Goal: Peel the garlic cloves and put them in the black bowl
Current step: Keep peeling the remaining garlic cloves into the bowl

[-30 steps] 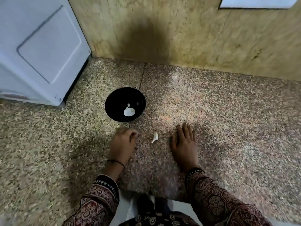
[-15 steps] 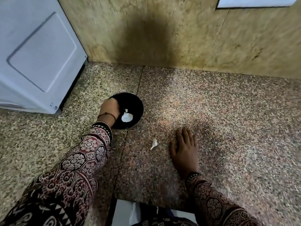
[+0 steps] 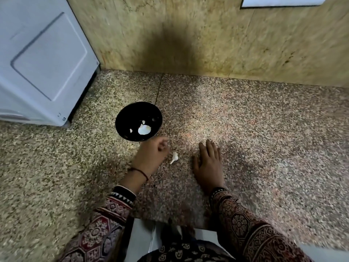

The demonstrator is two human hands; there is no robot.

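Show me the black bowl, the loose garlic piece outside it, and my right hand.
black bowl (image 3: 130, 112), head view, bare inner wall.
garlic piece (image 3: 174, 157), head view, its thick end.
right hand (image 3: 208, 163), head view, back of the hand.

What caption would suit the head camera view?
Left hand beside a garlic clove on speckled stone, right hand resting flat, black bowl holding white pieces.

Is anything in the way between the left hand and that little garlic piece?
No. Only bare stone shows between the left hand and the garlic. The bowl sits just beyond the hand, and the right hand lies flat on the garlic's other side.
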